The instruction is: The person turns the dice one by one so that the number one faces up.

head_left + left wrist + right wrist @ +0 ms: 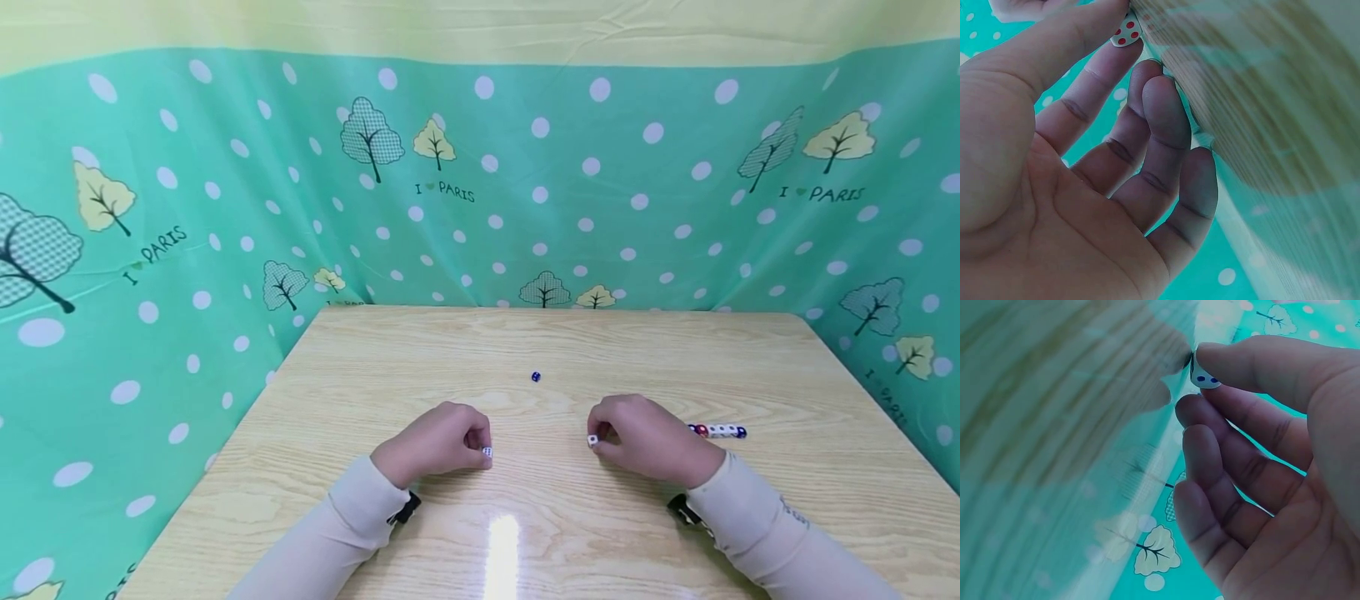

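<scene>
Between thumb and index finger, my left hand (442,442) pinches a white die (487,452) just at the tabletop. Red pips show on that die (1127,32) in the left wrist view. My right hand (645,437) likewise pinches a white die (592,440) by thumb and index finger; blue pips show on this one (1204,376) in the right wrist view. A blue die (536,377) lies alone on the table, farther back and between the hands. Behind the right hand runs a row of dice (723,431) in blue, red and white, its left end hidden by the hand.
The dice lie on a light wood-grain table (420,350). A green dotted cloth (465,233) printed with trees hangs along the back and both sides. Bright light reflects off the tabletop near the front.
</scene>
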The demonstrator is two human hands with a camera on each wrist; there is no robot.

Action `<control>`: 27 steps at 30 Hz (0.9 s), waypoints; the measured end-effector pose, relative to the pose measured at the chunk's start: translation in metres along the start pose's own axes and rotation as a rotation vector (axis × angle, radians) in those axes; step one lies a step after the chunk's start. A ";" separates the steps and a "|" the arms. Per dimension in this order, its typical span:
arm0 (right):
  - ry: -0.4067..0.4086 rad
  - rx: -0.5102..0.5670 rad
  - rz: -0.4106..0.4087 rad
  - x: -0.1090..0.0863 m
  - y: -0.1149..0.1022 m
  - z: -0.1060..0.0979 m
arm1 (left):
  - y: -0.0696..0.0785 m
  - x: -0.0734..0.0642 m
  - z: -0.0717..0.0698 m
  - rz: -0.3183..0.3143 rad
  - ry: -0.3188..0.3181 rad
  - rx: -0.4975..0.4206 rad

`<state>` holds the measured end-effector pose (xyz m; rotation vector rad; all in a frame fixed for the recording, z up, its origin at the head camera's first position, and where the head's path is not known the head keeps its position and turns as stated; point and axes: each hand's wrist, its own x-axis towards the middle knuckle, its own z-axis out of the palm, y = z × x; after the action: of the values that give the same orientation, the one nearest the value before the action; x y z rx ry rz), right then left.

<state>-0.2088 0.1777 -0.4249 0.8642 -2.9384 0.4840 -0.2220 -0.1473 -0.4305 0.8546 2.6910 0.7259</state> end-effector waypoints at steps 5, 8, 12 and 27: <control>-0.011 -0.006 -0.017 0.000 0.002 -0.001 | 0.001 0.000 -0.001 0.008 0.006 0.003; -0.015 -0.006 -0.018 0.000 0.002 -0.002 | 0.001 0.000 -0.001 0.007 0.004 0.002; -0.015 -0.005 -0.012 0.000 0.003 -0.001 | 0.000 0.000 -0.001 0.005 0.003 -0.002; 0.039 -0.064 -0.043 -0.003 0.002 0.001 | -0.001 0.000 0.001 0.008 0.004 -0.001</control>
<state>-0.2071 0.1810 -0.4266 0.8975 -2.8768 0.3972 -0.2225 -0.1479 -0.4316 0.8653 2.6920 0.7315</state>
